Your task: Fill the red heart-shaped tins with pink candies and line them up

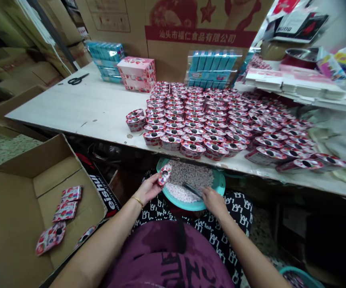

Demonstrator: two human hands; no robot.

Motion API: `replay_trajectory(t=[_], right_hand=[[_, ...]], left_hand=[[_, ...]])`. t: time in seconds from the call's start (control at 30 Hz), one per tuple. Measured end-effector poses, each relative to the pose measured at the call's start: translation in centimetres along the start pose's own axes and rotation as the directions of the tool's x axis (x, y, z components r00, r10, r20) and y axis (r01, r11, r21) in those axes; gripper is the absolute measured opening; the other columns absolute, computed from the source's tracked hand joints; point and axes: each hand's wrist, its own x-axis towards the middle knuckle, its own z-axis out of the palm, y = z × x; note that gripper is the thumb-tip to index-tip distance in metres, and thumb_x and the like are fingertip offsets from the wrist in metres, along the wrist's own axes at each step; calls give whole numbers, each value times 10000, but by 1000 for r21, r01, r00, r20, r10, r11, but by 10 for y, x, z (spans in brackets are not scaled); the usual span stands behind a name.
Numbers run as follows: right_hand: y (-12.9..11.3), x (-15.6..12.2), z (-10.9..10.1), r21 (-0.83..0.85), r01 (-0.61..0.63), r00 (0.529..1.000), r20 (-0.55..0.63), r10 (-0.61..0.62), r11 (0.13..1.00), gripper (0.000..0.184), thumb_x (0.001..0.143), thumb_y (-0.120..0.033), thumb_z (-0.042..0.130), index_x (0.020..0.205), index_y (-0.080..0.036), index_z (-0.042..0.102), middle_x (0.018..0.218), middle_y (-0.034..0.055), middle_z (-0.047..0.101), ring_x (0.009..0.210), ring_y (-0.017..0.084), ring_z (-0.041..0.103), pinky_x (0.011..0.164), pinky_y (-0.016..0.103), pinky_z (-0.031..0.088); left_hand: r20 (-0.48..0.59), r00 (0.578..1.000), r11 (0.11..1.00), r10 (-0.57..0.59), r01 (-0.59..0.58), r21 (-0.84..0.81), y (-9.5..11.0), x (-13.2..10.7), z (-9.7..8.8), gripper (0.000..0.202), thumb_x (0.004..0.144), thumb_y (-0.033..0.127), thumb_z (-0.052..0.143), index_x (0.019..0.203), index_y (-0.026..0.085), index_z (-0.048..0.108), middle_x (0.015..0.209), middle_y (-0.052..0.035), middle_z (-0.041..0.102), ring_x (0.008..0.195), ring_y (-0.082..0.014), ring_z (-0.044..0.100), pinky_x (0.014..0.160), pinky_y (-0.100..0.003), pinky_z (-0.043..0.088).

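My left hand (149,189) pinches a small oval printed box (165,173), red and white, above the left rim of a turquoise basin (195,206). Small pale pink and white pellets, apparently candies (181,192), fill the basin, which rests at my lap. My right hand (213,200), at the basin's right side, is closed around the end of a narrow grey tool (192,189). That tool's far end lies among the pellets; its exact kind is unclear. Many similar oval boxes (192,149) with dark holes on top stand in rows on the white table (71,102).
An open cardboard box (48,168) at my left holds several printed packs (65,211). On the table lie black scissors (78,79), near a pink box (137,75) and blue wrapped packs (210,68). White card stacks (299,84) are at the right.
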Motion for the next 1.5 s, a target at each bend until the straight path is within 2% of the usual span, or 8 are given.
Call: replay_trajectory(t=[0.17, 0.37, 0.5, 0.6, 0.9, 1.1, 1.37, 1.5], right_hand=[[-19, 0, 15, 206, 211, 965, -201, -170, 956, 368, 842, -309, 388, 1170, -204, 518, 1152, 97, 549, 1062, 197, 493, 923, 365, 377], [-83, 19, -24, 414, 557, 829, -335, -448, 720, 587, 774, -297, 518, 1319, -232, 308, 1344, 80, 377, 1223, 185, 336, 1011, 362, 287], [-103, 34, -40, 621, 468, 878, -244, -412, 629, 415, 710, -272, 579, 1115, -214, 511, 1085, 48, 578, 997, 168, 520, 882, 314, 396], [-112, 39, -41, 718, 389, 914, -221, -341, 577, 371, 686, -246, 587, 1049, -196, 533, 1024, 32, 591, 940, 162, 534, 838, 301, 416], [-104, 29, -20, 776, 350, 937, -290, -197, 525, 534, 738, -328, 563, 1246, -253, 416, 1283, 82, 435, 1112, 190, 462, 908, 356, 413], [-55, 11, 1, 694, 218, 971, -223, -84, 686, 302, 755, -388, 512, 941, -192, 647, 1030, 100, 615, 999, 209, 542, 920, 388, 406], [-36, -11, 13, 662, 85, 986, -162, 32, 745, 375, 722, -467, 509, 920, -189, 663, 1015, 104, 639, 980, 227, 566, 891, 364, 437], [-28, -17, 20, 586, 62, 993, -120, 10, 808, 412, 747, -484, 456, 949, -182, 649, 1017, 102, 643, 962, 220, 581, 863, 345, 461]], left_hand=[[-10, 1000, 996, -1, 2, 90, 16, -19, -11, 191, 778, 116, 503, 943, 159, 588, 780, -79, 645, 580, -120, 588, 505, -209, 470], [18, 991, 973, -133, 127, 190, -1, -26, -7, 180, 758, 186, 560, 928, 143, 600, 745, -87, 651, 556, -127, 583, 493, -204, 448], [143, 971, 929, -192, 132, 347, 13, -45, 5, 308, 762, 339, 541, 971, 122, 608, 878, -157, 650, 767, -225, 606, 583, -303, 491], [257, 966, 870, 27, -150, 470, 29, -59, 19, 396, 645, 152, 661, 1036, 143, 597, 1009, -129, 627, 955, -243, 561, 732, -316, 474], [397, 798, 397, 453, -580, 711, 62, -66, 12, 435, 590, 218, 706, 1002, 159, 579, 960, -48, 643, 878, -169, 581, 853, -311, 425], [347, 540, 274, 767, -764, 585, 147, -22, 8, 457, 630, 270, 671, 1050, 166, 523, 1025, -62, 612, 927, -167, 567, 862, -318, 421], [369, 416, -150, 831, -471, 869, 217, 77, 25, 513, 607, 306, 679, 1059, 161, 486, 967, -86, 585, 895, -208, 553, 805, -342, 426], [323, 386, -200, 864, -325, 924, 235, 89, 37, 600, 586, 287, 698, 1115, 137, 458, 1048, -135, 526, 945, -238, 528, 824, -359, 411]])
